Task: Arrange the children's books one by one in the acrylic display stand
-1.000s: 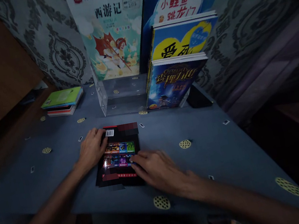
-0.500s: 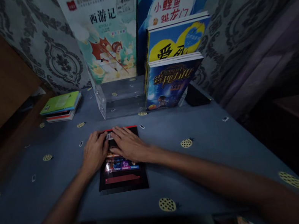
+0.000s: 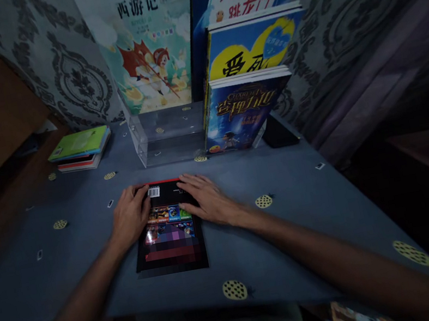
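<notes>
A black book [image 3: 166,195] lies flat on the blue cloth with its back cover up. A barcode shows near its far edge, with rows of small coloured pictures below. My left hand [image 3: 129,214] rests along the book's left edge, fingers stretched out and the thumb on the cover. On the opposite side my right hand [image 3: 210,201] lies over the upper right corner, its fingers extended and its thumb apart, pointing inward. Both hands touch the book without gripping it.
Behind the book stands a clear acrylic rack [image 3: 171,149] with several upright books, among them a blue book [image 3: 245,113] in front. A small pile of books topped by a green one [image 3: 78,143] is at the back left. A dark flat object [image 3: 281,132] lies right of the rack.
My right hand has slid right across the cover, uncovering the barcode and more pictures. My left hand stays at the left edge. The view has shifted slightly.
</notes>
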{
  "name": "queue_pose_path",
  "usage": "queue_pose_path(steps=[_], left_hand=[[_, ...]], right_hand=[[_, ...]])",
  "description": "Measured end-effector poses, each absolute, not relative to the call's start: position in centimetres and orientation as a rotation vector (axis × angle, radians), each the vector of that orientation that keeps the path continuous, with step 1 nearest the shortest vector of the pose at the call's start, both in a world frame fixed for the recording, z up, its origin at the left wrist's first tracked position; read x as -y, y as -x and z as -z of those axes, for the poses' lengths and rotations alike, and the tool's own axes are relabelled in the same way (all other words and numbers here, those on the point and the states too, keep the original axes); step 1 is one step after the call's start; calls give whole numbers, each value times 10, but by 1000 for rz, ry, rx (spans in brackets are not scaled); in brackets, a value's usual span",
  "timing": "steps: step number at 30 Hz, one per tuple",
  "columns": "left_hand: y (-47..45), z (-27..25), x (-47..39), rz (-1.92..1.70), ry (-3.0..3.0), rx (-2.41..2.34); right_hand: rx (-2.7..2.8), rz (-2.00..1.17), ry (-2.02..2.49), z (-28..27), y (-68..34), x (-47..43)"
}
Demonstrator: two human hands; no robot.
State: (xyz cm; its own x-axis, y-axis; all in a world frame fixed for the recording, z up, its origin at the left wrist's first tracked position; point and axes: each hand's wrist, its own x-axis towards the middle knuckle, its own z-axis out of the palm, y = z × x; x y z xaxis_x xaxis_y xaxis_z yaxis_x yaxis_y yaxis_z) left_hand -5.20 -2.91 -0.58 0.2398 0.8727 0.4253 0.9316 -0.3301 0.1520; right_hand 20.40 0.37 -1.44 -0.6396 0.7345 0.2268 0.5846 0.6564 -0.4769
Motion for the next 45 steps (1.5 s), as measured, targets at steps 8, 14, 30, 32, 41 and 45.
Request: queue_pose_path(steps=[8,14,30,32,41,45], left_hand=[[51,5,29,605,2385,1727],[49,4,30,560,2411,1741],[48,-12,23,186,2462,1573],[44,-13,25,213,2484,1561],[-13,-17,56,440,2723,1388],[-31,-16,67,426,2690,1361]], right_hand=[[2306,-601,892,28,-215,-15],[2271,-606,930,25,-214,-16],[2208,-606,952,10,-216,-13],[2136,-681,961,11,-218,-18],[1862,-900,953,16,-222,-30],[1844,-896,960,17,-222,-29]])
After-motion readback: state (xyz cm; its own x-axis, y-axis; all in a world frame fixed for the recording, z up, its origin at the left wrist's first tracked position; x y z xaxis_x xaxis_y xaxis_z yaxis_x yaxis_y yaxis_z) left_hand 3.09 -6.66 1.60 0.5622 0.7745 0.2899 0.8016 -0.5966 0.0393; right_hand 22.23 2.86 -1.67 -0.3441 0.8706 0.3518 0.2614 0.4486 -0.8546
